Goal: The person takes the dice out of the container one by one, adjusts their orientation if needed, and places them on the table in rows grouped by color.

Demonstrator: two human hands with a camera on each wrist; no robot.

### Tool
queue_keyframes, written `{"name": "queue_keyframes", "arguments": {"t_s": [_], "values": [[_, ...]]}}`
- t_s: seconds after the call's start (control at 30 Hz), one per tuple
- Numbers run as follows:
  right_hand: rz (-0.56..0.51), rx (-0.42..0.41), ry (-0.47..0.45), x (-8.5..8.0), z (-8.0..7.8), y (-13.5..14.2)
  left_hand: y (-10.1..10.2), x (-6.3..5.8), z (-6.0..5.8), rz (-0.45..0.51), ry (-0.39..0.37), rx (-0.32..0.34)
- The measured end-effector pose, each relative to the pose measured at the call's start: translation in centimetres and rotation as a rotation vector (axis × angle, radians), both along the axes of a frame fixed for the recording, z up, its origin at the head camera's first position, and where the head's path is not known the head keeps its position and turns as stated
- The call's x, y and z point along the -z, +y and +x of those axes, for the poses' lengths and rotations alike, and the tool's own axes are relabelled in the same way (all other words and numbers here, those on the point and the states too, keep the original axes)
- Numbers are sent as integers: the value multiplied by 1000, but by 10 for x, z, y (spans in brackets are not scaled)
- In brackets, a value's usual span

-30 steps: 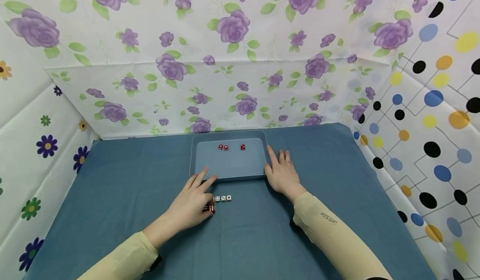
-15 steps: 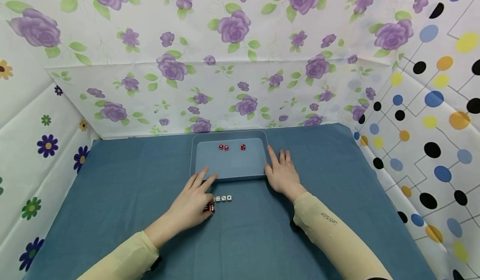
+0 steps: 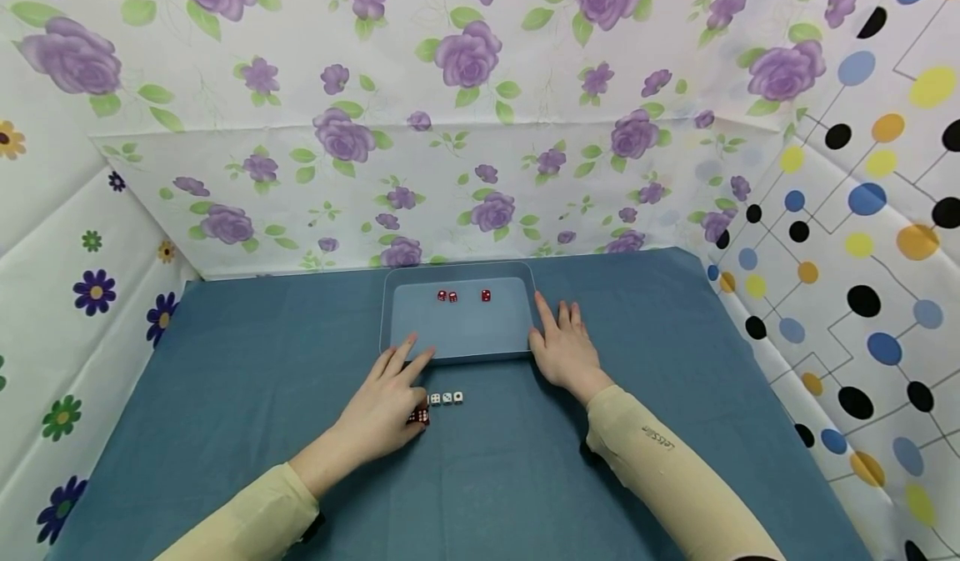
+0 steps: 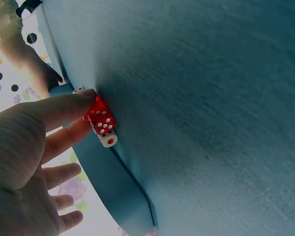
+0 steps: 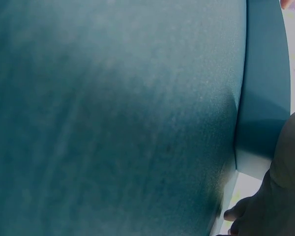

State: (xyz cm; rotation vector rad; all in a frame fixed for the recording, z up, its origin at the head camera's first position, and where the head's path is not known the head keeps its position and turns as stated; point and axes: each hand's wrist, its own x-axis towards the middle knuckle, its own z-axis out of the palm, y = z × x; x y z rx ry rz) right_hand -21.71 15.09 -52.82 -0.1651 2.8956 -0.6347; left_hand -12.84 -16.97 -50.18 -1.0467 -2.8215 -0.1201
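Thumb and index finger of my left hand [image 3: 378, 411] pinch red dice [image 4: 103, 118] low over the cloth, near the front-left corner of a blue-grey tray [image 3: 465, 328]. Its other fingers spread toward the tray's near rim. Just beyond the pinched dice runs a short row of white dice [image 3: 447, 398]; in the left wrist view one white die [image 4: 109, 139] peeks out past the red ones. My right hand [image 3: 564, 351] rests against the tray's right side with its fingers extended. Inside the tray, toward the back, lie three red dice [image 3: 486, 295], two of them close together.
A blue cloth [image 3: 285, 336] covers the table. Behind it rises a floral sheet [image 3: 465, 186], almost at the tray's far rim. Patterned sheets also stand along the left and the right, the right one with coloured dots [image 3: 866, 298].
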Motion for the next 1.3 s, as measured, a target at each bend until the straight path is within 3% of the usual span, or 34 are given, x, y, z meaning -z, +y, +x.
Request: {"name": "queue_keyframes", "arguments": {"t_s": [1.3], "values": [[-10,10,14,2,-1,0,0,0,1,19,40,-13]]}}
